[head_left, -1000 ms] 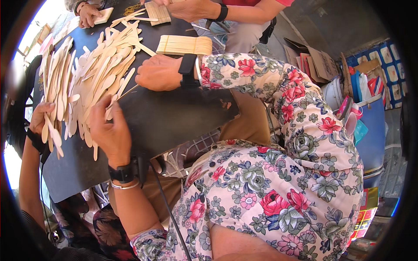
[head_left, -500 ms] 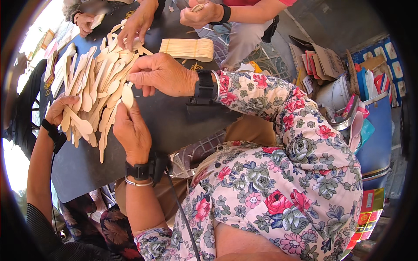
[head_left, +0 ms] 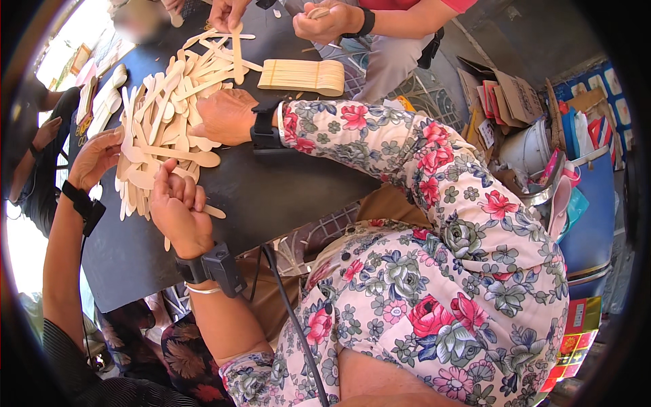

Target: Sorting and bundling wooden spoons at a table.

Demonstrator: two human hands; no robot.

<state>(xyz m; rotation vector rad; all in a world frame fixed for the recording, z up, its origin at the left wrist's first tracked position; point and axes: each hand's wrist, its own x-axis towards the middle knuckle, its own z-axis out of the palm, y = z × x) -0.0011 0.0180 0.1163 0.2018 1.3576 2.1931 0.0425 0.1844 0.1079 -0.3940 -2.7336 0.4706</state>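
A loose pile of pale wooden spoons (head_left: 180, 88) covers the far left of the dark table. At the pile's near edge, my left hand (head_left: 178, 207) is closed with its fingers curled. A wooden spoon handle (head_left: 215, 211) pokes out beside its palm; the spoon's other end is hidden. Back up and fingers pointing down, my right hand (head_left: 227, 117) reaches onto the right side of the pile. Its fingertips are hidden, so whether it grips a spoon does not show.
A neat stack of flat wooden sticks (head_left: 302, 76) lies right of the pile. Another person's hand (head_left: 98, 159) touches the pile's left side; across the table a co-worker's hand (head_left: 229, 12) holds a spoon. At right stand a white bucket (head_left: 522, 146) and cardboard (head_left: 515, 95).
My right hand has moved left and down onto the pile. My left hand has shifted left and turned, fingers curled. The co-worker's hand opposite has lifted a spoon off the pile.
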